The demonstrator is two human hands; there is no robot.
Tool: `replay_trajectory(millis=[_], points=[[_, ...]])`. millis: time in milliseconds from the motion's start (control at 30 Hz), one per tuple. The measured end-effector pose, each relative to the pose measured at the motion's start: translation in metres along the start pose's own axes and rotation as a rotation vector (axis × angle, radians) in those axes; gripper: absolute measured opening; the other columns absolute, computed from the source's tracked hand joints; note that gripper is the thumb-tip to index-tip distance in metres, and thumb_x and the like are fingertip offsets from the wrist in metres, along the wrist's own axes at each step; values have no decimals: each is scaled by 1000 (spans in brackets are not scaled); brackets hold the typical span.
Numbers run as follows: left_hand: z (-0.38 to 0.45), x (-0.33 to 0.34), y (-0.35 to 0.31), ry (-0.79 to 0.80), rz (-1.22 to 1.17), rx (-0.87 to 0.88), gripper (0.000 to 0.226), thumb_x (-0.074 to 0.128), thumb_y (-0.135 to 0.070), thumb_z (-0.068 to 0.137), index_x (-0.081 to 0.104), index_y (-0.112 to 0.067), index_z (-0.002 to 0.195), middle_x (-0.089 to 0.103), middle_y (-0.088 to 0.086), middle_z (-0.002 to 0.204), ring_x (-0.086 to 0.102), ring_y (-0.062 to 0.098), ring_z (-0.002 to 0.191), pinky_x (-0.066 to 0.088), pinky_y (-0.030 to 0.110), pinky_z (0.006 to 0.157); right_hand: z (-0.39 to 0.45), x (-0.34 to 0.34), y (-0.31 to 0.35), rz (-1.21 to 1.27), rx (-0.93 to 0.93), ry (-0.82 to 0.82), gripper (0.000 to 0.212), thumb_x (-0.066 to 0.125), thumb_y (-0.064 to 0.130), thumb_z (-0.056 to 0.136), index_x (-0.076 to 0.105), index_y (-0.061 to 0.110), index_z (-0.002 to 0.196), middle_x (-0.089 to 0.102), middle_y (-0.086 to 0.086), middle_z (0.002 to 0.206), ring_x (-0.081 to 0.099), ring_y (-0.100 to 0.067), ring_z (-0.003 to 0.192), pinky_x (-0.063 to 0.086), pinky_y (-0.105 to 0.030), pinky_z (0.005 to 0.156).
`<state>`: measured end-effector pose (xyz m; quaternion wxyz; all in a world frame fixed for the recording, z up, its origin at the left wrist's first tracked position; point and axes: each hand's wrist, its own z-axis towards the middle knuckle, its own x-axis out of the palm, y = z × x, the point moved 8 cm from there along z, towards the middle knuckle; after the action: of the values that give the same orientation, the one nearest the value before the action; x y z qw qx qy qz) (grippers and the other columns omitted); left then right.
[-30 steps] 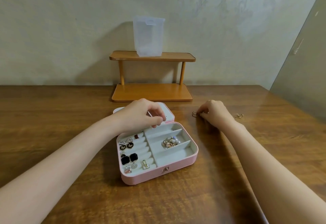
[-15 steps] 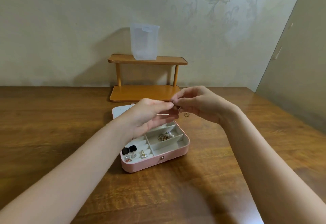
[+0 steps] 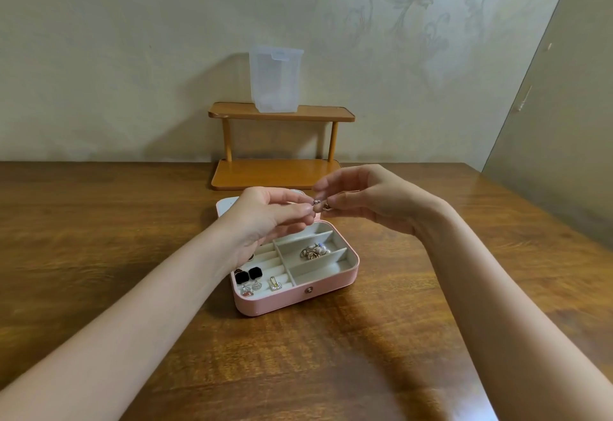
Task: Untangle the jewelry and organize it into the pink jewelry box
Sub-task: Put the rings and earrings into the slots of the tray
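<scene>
Two hands meet above the pink jewelry box's far edge: left hand and right hand each pinch the small jewelry piece between them.

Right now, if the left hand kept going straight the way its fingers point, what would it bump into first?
Most likely the right hand: the left hand points right at it, with only the small jewelry piece pinched between them. Depth is hard to judge.

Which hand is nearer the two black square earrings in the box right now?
Left. The left hand hovers just above and behind the black earrings, its wrist almost over them. The right hand is farther off, up and to their right.
</scene>
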<state>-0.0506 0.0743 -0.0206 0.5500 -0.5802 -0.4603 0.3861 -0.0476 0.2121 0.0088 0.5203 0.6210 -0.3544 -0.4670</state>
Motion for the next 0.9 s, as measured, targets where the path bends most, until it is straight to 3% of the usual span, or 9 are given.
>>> replay_trajectory(millis=[200, 400, 500, 600, 733, 900], points=[[4, 2, -4, -3, 199, 86, 11, 71, -6, 78, 73, -15, 85, 72, 8, 93, 69, 23, 93, 55, 34, 87, 2, 2, -5, 11, 35, 0, 28, 56, -9, 85, 60, 4, 109, 67, -11, 96, 69, -20, 87, 57, -27, 77], [9, -5, -8, -11, 238, 135, 8, 71, -4, 78, 72, -12, 78, 71, 8, 80, 68, 15, 75, 57, 25, 75, 1, -4, -11, 55, 27, -22, 24, 54, -10, 86, 61, 1, 107, 69, -11, 90, 69, -20, 87, 57, -29, 82], [15, -7, -11, -16, 594, 209, 5, 71, -11, 81, 74, -14, 85, 72, 4, 87, 65, 16, 84, 55, 30, 78, 3, -11, -14, 23, 46, -80, 18, 58, -8, 85, 64, 1, 99, 70, -11, 89, 69, -18, 86, 57, -28, 80], [17, 2, -9, 30, 951, 277, 8, 68, -19, 84, 74, -22, 89, 69, -6, 92, 59, 7, 91, 43, 20, 73, 5, -16, -18, -177, 75, -138, 13, 60, -6, 84, 67, 2, 91, 69, -10, 88, 69, -15, 81, 58, -24, 75], [18, 23, 4, 175, 1195, 324, 14, 66, -21, 85, 73, -26, 96, 59, -11, 84, 50, 0, 73, 35, 13, 60, 9, -15, -24, -365, 98, -140, 11, 62, -3, 84, 70, 4, 85, 69, -6, 88, 68, -13, 79, 56, -19, 71], [21, 39, 16, 311, 1354, 369, 22, 63, -18, 88, 72, -27, 105, 60, -10, 92, 56, 9, 91, 43, 17, 71, 13, -19, -32, -354, 112, -148, 11, 62, -3, 85, 70, 1, 91, 69, -6, 88, 68, -11, 76, 55, -16, 66]])
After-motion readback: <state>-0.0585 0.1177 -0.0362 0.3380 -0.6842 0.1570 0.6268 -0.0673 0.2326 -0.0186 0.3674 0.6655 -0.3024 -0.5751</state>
